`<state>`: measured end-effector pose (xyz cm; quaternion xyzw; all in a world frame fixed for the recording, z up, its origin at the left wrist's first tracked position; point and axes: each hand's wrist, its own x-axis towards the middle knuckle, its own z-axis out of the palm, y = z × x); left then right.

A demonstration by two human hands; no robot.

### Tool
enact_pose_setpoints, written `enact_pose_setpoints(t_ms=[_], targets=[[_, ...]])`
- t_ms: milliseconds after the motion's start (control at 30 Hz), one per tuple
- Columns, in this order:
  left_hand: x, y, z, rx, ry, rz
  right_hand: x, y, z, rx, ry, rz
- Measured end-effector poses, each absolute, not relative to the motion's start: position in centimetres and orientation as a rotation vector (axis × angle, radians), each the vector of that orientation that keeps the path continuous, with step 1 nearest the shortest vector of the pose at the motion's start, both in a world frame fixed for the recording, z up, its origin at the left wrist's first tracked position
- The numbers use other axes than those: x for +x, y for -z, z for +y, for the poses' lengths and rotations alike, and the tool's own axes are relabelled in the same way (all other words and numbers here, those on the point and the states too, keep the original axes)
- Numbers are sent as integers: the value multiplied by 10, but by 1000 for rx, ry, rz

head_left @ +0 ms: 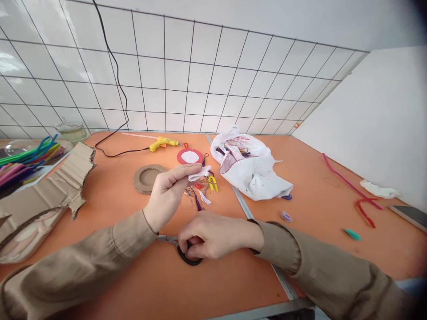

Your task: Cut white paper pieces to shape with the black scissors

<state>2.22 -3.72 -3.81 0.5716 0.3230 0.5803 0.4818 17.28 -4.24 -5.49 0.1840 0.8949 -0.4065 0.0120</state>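
My left hand (pixel 171 191) pinches a small piece of whitish cloth (pixel 200 174) between thumb and fingers, above the table. Lower down, my right hand (pixel 211 235) is closed at the black handles of a pair of scissors (pixel 190 258); its metal blades point left and lie partly behind my left sleeve. Behind the cloth is a small heap of thread scraps and tassels (pixel 199 198), with a yellow U-shaped piece (pixel 212 183) beside it. A cardboard ring (pixel 148 178) lies left of my left hand. Farther back is a red-rimmed disc with a white centre (pixel 190 156).
A yellow glue gun (pixel 163 143) lies at the back, its black cord running up the tiled wall. A white plastic bag (pixel 260 173) holds fabric and threads. Torn cardboard (pixel 56 178) and pipe cleaners (pixel 30 155) are at left; a phone-like dark slab (pixel 412 215) lies far right.
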Motion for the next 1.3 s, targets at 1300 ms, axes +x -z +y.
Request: enact_pose_setpoints(t_ms=[1300], targets=[[20, 28, -34, 1047, -1151, 843, 190, 24, -22, 1489, 2041, 2985]])
